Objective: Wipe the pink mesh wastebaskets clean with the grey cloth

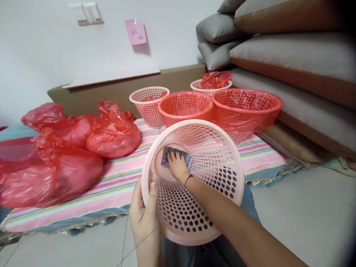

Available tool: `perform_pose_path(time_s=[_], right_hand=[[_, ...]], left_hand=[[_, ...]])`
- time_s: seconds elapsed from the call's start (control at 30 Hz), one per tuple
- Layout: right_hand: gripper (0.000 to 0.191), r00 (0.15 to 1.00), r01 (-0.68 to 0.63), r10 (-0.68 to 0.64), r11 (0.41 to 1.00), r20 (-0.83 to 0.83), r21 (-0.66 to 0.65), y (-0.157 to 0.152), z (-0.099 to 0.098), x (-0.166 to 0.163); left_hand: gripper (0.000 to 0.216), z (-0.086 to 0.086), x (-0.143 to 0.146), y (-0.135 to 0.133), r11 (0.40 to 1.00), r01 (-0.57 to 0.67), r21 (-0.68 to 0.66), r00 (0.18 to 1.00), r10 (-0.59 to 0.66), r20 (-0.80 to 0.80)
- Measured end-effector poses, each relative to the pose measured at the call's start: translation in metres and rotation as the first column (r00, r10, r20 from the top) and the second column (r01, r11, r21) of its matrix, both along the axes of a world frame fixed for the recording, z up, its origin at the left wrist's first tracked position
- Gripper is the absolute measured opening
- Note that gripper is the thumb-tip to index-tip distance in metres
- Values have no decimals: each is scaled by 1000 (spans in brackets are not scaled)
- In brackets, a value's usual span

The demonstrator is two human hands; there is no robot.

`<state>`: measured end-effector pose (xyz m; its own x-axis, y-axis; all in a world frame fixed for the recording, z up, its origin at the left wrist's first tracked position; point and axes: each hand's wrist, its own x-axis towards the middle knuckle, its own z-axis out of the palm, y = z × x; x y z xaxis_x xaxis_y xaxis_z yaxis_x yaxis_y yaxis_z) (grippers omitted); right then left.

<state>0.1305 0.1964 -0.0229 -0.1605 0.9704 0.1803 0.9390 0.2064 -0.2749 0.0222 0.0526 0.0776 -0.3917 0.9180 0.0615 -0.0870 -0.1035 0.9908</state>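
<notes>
A pale pink perforated plastic basket [217,163] lies tilted on its side over my lap, its mouth facing me. My left hand [144,215] grips the basket's rim at the lower left, thumb over the edge. My right hand [178,165] reaches deep inside the basket and presses a grey cloth [167,154] against the basket's bottom. A thin black band circles my right wrist.
Several red and pink baskets [246,107] stand on a striped mat [116,185], some lined with red plastic. Bulging red plastic bags [66,155] lie at the left. Stacked grey cushions [294,55] fill the right. Tiled floor [300,207] lies at the lower right.
</notes>
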Motion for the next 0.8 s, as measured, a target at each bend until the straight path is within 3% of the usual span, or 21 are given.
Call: perform_pose_path(time_s=[0.13,0.2,0.53,0.63,0.8], right_hand=[[57,983,-165,165,986,76,-5,3,-9,14],[65,979,-186,186,983,88,-10,6,-8,21],[66,987,160,-162,983,-10,-94,18,-6,5],[63,997,71,-72,993,-4,-99,18,-2,1],[51,963,-262,267,959,35,-108,18,4,3]], left_hand=[[47,-3,-2,1,998,-53,13,998,53,-15],[46,-1,-3,2,999,-44,22,998,45,-44],[43,0,-18,9,999,-21,48,993,26,-111],[42,1,-19,10,997,-43,57,984,52,-170],[38,-1,-16,12,995,-48,89,977,65,-205]])
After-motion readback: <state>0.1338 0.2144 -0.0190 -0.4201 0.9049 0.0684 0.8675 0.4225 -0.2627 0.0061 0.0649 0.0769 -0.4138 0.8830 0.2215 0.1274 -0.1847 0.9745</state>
